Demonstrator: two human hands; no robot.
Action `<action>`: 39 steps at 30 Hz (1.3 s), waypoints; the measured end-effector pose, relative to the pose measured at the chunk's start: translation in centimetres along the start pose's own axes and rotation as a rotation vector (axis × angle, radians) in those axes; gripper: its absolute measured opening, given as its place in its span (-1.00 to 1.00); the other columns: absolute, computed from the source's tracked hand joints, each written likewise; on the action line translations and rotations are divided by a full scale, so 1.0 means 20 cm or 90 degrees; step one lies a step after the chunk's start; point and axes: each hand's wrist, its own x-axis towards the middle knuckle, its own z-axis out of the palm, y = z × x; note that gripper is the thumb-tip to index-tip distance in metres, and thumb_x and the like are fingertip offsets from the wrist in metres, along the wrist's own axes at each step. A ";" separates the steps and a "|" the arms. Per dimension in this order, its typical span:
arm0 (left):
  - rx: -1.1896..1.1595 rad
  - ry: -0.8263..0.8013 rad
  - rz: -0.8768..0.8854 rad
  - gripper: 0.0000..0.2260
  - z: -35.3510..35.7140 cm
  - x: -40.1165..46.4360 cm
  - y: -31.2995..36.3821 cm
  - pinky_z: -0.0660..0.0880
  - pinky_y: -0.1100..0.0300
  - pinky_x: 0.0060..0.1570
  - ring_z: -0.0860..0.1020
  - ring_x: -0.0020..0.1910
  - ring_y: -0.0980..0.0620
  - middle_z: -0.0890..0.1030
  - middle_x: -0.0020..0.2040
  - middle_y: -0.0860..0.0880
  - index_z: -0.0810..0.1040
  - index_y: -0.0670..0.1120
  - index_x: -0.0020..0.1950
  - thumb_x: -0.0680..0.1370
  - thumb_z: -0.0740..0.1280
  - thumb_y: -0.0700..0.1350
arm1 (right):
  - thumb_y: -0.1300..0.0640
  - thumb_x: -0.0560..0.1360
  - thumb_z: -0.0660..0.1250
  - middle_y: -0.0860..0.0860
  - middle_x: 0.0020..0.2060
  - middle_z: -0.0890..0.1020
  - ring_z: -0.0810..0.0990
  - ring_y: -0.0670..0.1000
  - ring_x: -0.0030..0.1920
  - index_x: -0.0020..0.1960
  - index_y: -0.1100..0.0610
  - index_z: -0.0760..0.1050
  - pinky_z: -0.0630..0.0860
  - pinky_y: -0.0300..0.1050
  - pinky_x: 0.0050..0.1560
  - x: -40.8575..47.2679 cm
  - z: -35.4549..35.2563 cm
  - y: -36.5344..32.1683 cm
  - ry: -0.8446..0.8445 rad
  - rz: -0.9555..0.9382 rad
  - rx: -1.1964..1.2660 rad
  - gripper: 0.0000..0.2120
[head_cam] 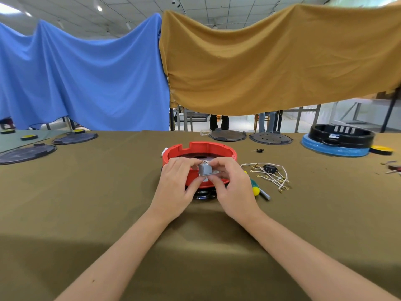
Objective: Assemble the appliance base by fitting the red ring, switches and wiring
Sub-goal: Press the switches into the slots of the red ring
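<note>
A red ring (208, 148) sits on a dark base at the middle of the table. Just above its near rim both hands pinch a small grey switch block (205, 169) with a metal top. My left hand (176, 187) holds the block from the left with thumb and fingers. My right hand (230, 187) holds it from the right and covers the ring's near wall. A bundle of white wires (274, 177) with gold terminals and a black socket (267, 168) lies to the right of the ring.
A green and yellow screwdriver (256, 187) lies beside my right hand. Dark round plates (227, 135) stand at the back and at the far left (28, 152). A black housing on a blue ring (338, 141) is at the back right. A small black part (259, 150) lies behind the wires.
</note>
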 end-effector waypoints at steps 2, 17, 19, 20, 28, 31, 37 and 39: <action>0.001 0.000 -0.003 -0.76 0.00 0.00 -0.01 0.46 -0.05 0.11 0.50 0.10 0.01 0.60 0.09 0.05 0.56 -0.10 0.20 0.54 0.41 -0.10 | 0.37 0.50 0.37 -0.03 0.04 0.59 0.58 -0.13 0.08 0.14 0.12 0.48 0.53 -0.33 0.08 0.00 0.00 0.00 -0.003 -0.007 0.000 -0.72; 0.132 -0.047 -0.127 -0.75 0.01 -0.01 -0.03 0.15 0.17 0.23 0.40 0.26 0.10 0.51 0.18 0.11 0.52 0.02 0.27 0.63 0.18 -0.07 | 0.25 0.58 0.30 -0.06 0.05 0.60 0.58 -0.11 0.08 0.19 0.06 0.47 0.54 -0.26 0.08 0.00 -0.02 -0.01 0.020 0.102 0.087 -0.78; 0.151 -0.054 -0.136 -0.83 0.02 -0.01 -0.04 0.10 0.19 0.19 0.44 0.20 0.08 0.53 0.09 0.12 0.57 0.03 0.16 0.66 0.22 -0.10 | 0.25 0.59 0.30 -0.05 0.04 0.60 0.58 -0.10 0.06 0.19 0.08 0.48 0.56 -0.23 0.06 0.00 -0.02 -0.01 0.019 0.121 0.096 -0.79; 0.159 -0.054 -0.135 -0.85 0.02 -0.01 -0.04 0.09 0.20 0.17 0.45 0.17 0.08 0.54 0.06 0.12 0.58 0.03 0.14 0.66 0.23 -0.10 | 0.25 0.58 0.30 -0.05 0.03 0.60 0.59 -0.09 0.05 0.18 0.08 0.49 0.56 -0.22 0.05 0.00 -0.02 -0.01 0.017 0.126 0.101 -0.80; 0.190 -0.045 -0.136 -0.88 0.01 -0.01 -0.02 0.10 0.15 0.09 0.45 0.08 0.08 0.55 0.01 0.12 0.59 0.05 0.10 0.65 0.27 -0.05 | 0.31 0.51 0.36 0.07 -0.12 0.62 0.57 0.06 -0.12 0.03 0.12 0.54 0.57 -0.13 -0.08 -0.01 -0.01 -0.02 -0.016 0.187 0.136 -0.85; 0.180 -0.047 -0.146 -0.86 0.02 -0.01 -0.03 0.12 0.14 0.11 0.44 0.10 0.09 0.54 0.02 0.13 0.59 0.06 0.11 0.65 0.24 -0.04 | 0.28 0.51 0.36 0.04 -0.15 0.61 0.54 -0.04 -0.18 0.04 0.14 0.56 0.54 -0.20 -0.14 -0.01 0.00 -0.02 -0.048 0.192 0.088 -0.87; 0.104 -0.054 -0.126 -0.76 0.01 -0.01 -0.02 0.10 0.18 0.16 0.42 0.13 0.16 0.51 0.05 0.17 0.58 0.05 0.14 0.61 0.15 0.00 | 0.24 0.53 0.37 -0.04 -0.12 0.58 0.51 -0.20 -0.17 0.08 0.11 0.56 0.47 -0.37 -0.14 0.00 0.00 -0.01 -0.057 0.177 0.027 -0.86; 0.081 -0.058 -0.111 -0.75 0.01 -0.01 -0.02 0.11 0.18 0.19 0.42 0.15 0.17 0.51 0.07 0.16 0.58 0.05 0.16 0.61 0.16 0.01 | 0.24 0.53 0.37 -0.06 -0.12 0.58 0.51 -0.21 -0.16 0.10 0.10 0.57 0.45 -0.40 -0.14 0.00 0.00 -0.01 -0.060 0.175 0.012 -0.84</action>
